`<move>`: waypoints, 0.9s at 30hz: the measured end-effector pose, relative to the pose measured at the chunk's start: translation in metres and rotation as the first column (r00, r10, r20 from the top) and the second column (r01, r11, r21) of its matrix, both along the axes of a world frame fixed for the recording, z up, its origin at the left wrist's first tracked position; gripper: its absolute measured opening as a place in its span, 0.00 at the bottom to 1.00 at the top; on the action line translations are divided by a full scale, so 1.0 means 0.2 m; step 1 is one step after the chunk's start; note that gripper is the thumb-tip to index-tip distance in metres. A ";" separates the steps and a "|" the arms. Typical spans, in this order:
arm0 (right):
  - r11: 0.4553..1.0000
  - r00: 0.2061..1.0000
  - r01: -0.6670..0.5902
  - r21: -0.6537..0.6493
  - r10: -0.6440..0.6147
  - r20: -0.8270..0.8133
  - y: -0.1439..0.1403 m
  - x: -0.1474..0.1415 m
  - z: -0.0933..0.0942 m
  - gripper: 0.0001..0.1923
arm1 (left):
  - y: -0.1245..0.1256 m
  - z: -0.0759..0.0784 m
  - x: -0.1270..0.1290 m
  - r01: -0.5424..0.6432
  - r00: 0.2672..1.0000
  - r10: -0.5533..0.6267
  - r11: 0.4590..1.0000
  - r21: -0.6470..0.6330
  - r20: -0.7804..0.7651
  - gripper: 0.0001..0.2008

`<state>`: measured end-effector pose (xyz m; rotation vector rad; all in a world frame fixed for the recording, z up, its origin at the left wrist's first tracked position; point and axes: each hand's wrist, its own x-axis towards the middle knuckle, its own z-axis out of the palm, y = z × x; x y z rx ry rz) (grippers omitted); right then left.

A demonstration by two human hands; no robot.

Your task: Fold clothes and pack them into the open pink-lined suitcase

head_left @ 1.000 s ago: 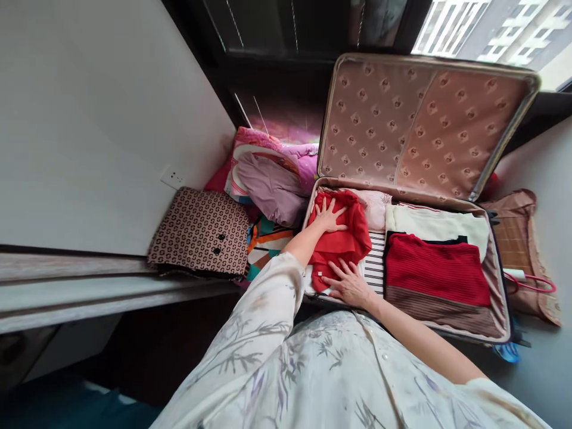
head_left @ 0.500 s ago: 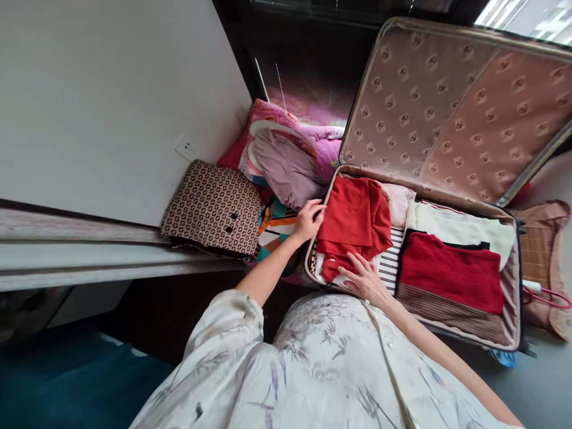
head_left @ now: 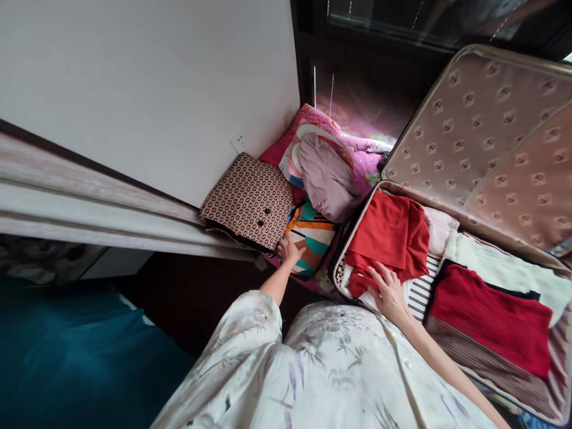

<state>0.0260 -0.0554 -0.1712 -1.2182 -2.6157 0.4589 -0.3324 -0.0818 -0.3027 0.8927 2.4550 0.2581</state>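
My left hand [head_left: 290,250] reaches to the edge between a folded brown patterned garment [head_left: 250,199], which has two dark buttons, and a folded colourful garment [head_left: 318,235] in teal, orange and white. Its fingers are slightly bent and apart, touching the cloth there. My right hand [head_left: 386,291] rests with spread fingers on the lower edge of a folded red garment [head_left: 386,229] in the left part of the open suitcase [head_left: 338,275]. A black-and-white striped cloth [head_left: 422,292] shows beside the red one.
In the suitcase's right part lie a dark red knitted garment [head_left: 496,313] and a white garment [head_left: 513,271]. The suitcase lid [head_left: 482,131] stands raised at the back. A mauve cloth [head_left: 326,176] lies behind the colourful garment, near the wall [head_left: 147,89]. Teal bedding [head_left: 84,351] is at lower left.
My left hand has left the suitcase's left side and moved left to the brown patterned garment. My right hand stays on the red garment. The view has turned left.
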 end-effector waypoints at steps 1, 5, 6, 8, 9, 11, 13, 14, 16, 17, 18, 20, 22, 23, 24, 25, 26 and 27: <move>1.000 1.000 0.002 -0.009 -0.002 -0.010 0.00 0.00 -0.01 0.26 | -0.01 0.01 0.05 0.079 0.996 -0.078 0.997 0.026 -0.039 0.46; 0.999 0.997 0.032 -0.040 -0.035 -0.062 -0.02 -0.03 -0.04 0.24 | -0.09 0.03 0.27 0.474 0.880 -0.475 0.879 -0.043 -0.017 0.42; 0.998 0.996 0.041 -0.051 -0.045 -0.079 -0.03 -0.04 -0.04 0.23 | -0.12 0.03 0.31 0.505 0.863 -0.506 0.859 -0.080 0.015 0.39; 0.995 0.991 0.047 -0.089 -0.058 -0.119 -0.03 -0.05 -0.04 0.22 | -0.14 0.06 0.35 0.487 0.873 -0.484 0.866 -0.116 0.055 0.36; 0.992 0.989 0.048 -0.117 -0.064 -0.136 -0.02 -0.06 -0.03 0.22 | -0.14 0.08 0.34 0.464 0.886 -0.459 0.879 -0.111 0.065 0.35; 0.980 0.982 0.054 -0.190 -0.087 -0.165 -0.01 -0.09 0.00 0.23 | -0.10 0.14 0.27 0.427 0.903 -0.419 0.900 -0.093 0.090 0.32; 0.953 0.969 0.061 -0.296 -0.127 -0.212 0.01 -0.14 0.04 0.23 | -0.02 0.22 0.14 0.418 0.906 -0.409 0.905 -0.079 0.108 0.28; 0.925 0.958 0.055 -0.376 -0.155 -0.243 0.02 -0.18 0.07 0.23 | 0.02 0.27 0.06 0.417 0.906 -0.409 0.906 -0.068 0.103 0.25; 0.801 0.921 0.013 -0.598 -0.242 -0.304 0.05 -0.29 0.10 0.25 | 0.09 0.39 -0.08 0.409 0.910 -0.408 0.912 -0.007 0.080 0.24; 0.691 0.896 -0.019 -0.723 -0.310 -0.319 0.07 -0.36 0.12 0.27 | 0.11 0.46 -0.14 0.412 0.908 -0.414 0.910 0.045 0.065 0.24; 0.555 0.862 -0.045 -0.831 -0.398 -0.313 0.09 -0.43 0.14 0.30 | 0.12 0.54 -0.19 0.421 0.902 -0.428 0.900 0.109 0.051 0.25; 0.268 0.769 -0.065 -0.961 -0.601 -0.220 0.14 -0.58 0.17 0.37 | 0.09 0.73 -0.23 0.459 0.875 -0.483 0.851 0.253 0.036 0.28; 0.048 0.665 -0.059 -0.997 -0.743 -0.075 0.18 -0.70 0.22 0.41 | 0.02 0.93 -0.22 0.506 0.826 -0.561 0.775 0.378 0.045 0.27; -0.017 0.636 -0.050 -0.999 -0.772 -0.018 0.20 -0.75 0.24 0.41 | -0.02 1.03 -0.20 0.520 0.802 -0.595 0.739 0.429 0.055 0.27; -0.053 0.631 -0.039 -0.998 -0.775 0.016 0.22 -0.78 0.27 0.40 | -0.07 1.12 -0.18 0.535 0.774 -0.630 0.703 0.469 0.062 0.25; -0.053 0.652 -0.028 -0.998 -0.758 0.022 0.23 -0.80 0.30 0.40 | -0.12 1.21 -0.16 0.550 0.743 -0.665 0.669 0.500 0.074 0.23; -0.035 0.683 0.003 -0.999 -0.730 0.027 0.24 -0.82 0.33 0.41 | -0.16 1.29 -0.14 0.555 0.718 -0.691 0.642 0.530 0.085 0.22; -0.017 0.709 0.037 -0.999 -0.704 0.038 0.23 -0.82 0.35 0.43 | -0.19 1.37 -0.12 0.556 0.696 -0.711 0.621 0.551 0.099 0.21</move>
